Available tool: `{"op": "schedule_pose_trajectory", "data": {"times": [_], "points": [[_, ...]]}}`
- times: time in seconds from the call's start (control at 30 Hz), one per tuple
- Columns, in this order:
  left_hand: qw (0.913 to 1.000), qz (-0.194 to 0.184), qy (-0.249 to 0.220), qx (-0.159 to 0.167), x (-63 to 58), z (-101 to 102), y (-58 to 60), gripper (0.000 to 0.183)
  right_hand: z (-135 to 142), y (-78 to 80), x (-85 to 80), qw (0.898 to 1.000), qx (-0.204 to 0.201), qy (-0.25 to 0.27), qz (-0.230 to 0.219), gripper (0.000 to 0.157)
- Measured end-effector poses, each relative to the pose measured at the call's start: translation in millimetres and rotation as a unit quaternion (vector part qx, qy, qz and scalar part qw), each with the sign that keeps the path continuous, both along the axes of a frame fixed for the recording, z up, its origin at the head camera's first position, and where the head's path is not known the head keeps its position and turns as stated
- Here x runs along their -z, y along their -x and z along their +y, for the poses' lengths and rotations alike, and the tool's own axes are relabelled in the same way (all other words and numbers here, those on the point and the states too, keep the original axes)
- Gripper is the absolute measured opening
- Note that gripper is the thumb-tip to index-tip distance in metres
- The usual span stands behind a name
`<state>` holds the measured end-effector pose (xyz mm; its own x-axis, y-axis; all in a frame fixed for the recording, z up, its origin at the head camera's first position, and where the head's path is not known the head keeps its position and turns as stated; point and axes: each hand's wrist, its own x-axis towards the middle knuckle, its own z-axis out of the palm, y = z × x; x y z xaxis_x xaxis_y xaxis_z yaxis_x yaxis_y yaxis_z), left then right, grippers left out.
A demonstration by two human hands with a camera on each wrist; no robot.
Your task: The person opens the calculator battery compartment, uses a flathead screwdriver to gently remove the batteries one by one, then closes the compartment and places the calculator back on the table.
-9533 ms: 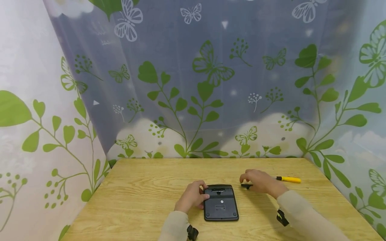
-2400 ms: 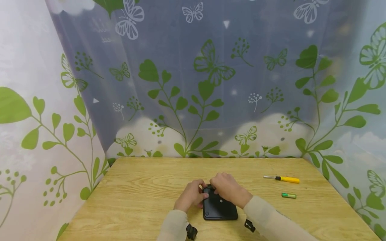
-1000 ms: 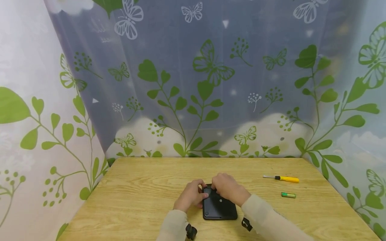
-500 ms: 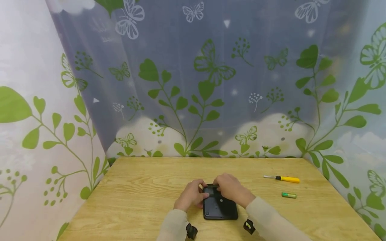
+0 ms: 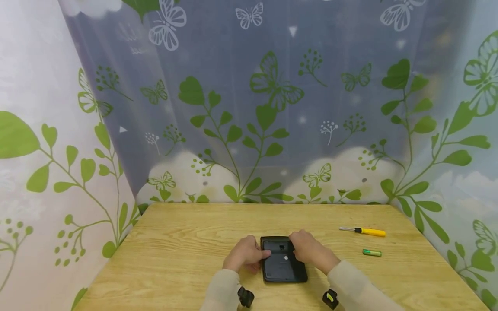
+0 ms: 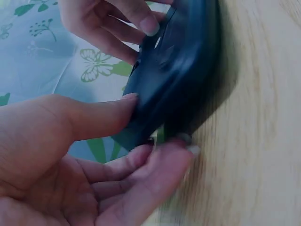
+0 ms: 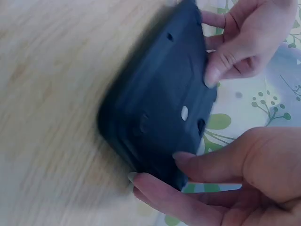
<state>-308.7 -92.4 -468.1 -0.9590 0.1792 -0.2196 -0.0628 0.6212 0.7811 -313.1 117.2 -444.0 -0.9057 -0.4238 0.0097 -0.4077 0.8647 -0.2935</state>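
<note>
A black calculator (image 5: 282,272) is turned back side up at the front middle of the table, a small white round spot on its back. My left hand (image 5: 245,254) grips its left edge, thumb on the back face and fingers curled below the rim. On the opposite side my right hand (image 5: 309,249) pinches the upper right edge. In the right wrist view the calculator's back (image 7: 164,89) looks flat, with the latch slot (image 7: 201,125) near one edge and thumbs from both sides on it. The calculator's front is hidden.
A screwdriver (image 5: 371,232) with a yellow handle lies at the right of the wooden table (image 5: 186,242), its shaft pointing left. Nearer to me is a green battery (image 5: 372,252). A leaf-and-butterfly curtain (image 5: 218,129) hangs behind the table.
Earlier the battery compartment stood uncovered and my right hand had a small black piece beside it; a cover now fills it. My right hand has moved from the back's top to the right edge.
</note>
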Motion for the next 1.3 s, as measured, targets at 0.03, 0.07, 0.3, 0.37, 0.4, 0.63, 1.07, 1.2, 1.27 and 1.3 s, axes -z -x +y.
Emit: {"op": "schedule_pose_trajectory", "data": {"times": [0.03,0.07,0.3,0.37,0.4,0.63,1.07,1.2,1.27,1.3], "points": [[1.0000,0.008,-0.005,0.001,-0.2,-0.6,0.4,0.036,-0.9,-0.1,0.9,1.000,0.002,0.003,0.001,0.013],[0.9998,0.014,-0.013,0.000,-1.3,-1.4,0.6,0.033,-1.7,0.4,1.6,1.000,0.004,0.005,0.007,0.011],[0.9951,0.020,-0.091,0.034,-20.2,-5.9,-0.4,0.052,-4.6,3.8,4.8,0.998,0.025,0.035,0.035,0.012],[0.9930,0.014,-0.106,0.051,-26.1,-5.6,-2.0,0.067,-4.9,4.4,5.7,0.998,0.029,0.045,0.039,0.015],[0.9922,0.012,-0.110,0.057,-28.4,-5.0,-2.8,0.074,-5.1,4.6,6.2,0.998,0.030,0.050,0.038,0.017],[0.9910,0.104,-0.079,0.028,-40.8,4.1,-11.0,0.063,-10.7,6.5,1.9,0.995,0.032,0.089,0.033,0.016],[0.9614,0.274,0.002,0.018,-40.7,15.3,-9.2,0.027,-9.7,21.9,-18.1,0.977,0.045,0.199,0.067,0.039],[0.9721,0.228,-0.019,0.054,-40.3,14.8,-9.9,0.029,-5.4,24.7,-20.0,0.972,0.051,0.226,0.035,0.022],[0.9768,0.199,-0.031,0.072,-40.8,12.9,-9.4,0.028,-3.0,26.6,-21.4,0.971,0.050,0.232,0.025,0.017],[0.9792,0.183,-0.037,0.080,-41.2,11.5,-8.9,0.028,-1.9,27.3,-22.0,0.971,0.050,0.232,0.020,0.016]]}}
